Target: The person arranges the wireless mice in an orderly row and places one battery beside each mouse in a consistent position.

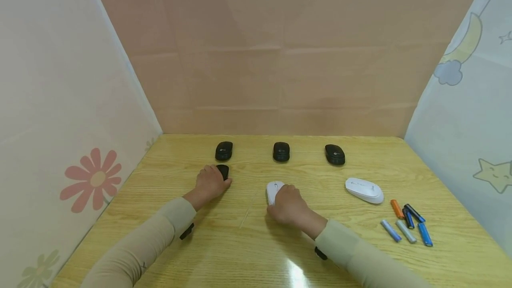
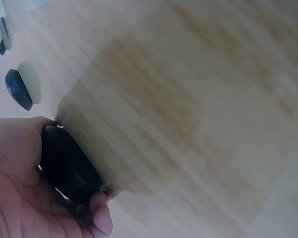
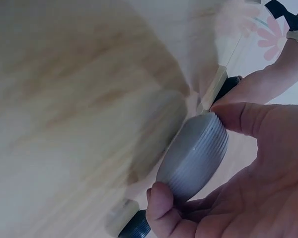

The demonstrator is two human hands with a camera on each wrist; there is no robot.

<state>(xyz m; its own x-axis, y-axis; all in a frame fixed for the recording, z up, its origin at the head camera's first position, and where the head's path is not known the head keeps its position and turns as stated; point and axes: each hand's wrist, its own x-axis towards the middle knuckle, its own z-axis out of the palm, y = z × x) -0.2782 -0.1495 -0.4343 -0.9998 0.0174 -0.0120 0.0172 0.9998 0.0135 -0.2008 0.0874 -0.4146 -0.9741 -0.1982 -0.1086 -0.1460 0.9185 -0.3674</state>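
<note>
My left hand (image 1: 210, 182) grips a black computer mouse (image 1: 223, 171) by its sides; thumb and fingers pinch it in the left wrist view, where the mouse (image 2: 67, 163) shows its ribbed edge. To the right, my right hand (image 1: 290, 206) holds a white computer mouse (image 1: 274, 191) over the middle of the table. The right wrist view shows that mouse's ribbed side (image 3: 201, 153) between thumb and fingers. Behind the hands, three black mice stand in a row: left (image 1: 224, 151), middle (image 1: 282, 151) and right (image 1: 335, 154).
Right of my right hand lies another white mouse (image 1: 364, 190) with dark marks on top. Several loose batteries, including an orange one (image 1: 397, 209) and a blue one (image 1: 425, 234), lie near the table's right side. Patterned cloth walls enclose the wooden table (image 1: 240, 252).
</note>
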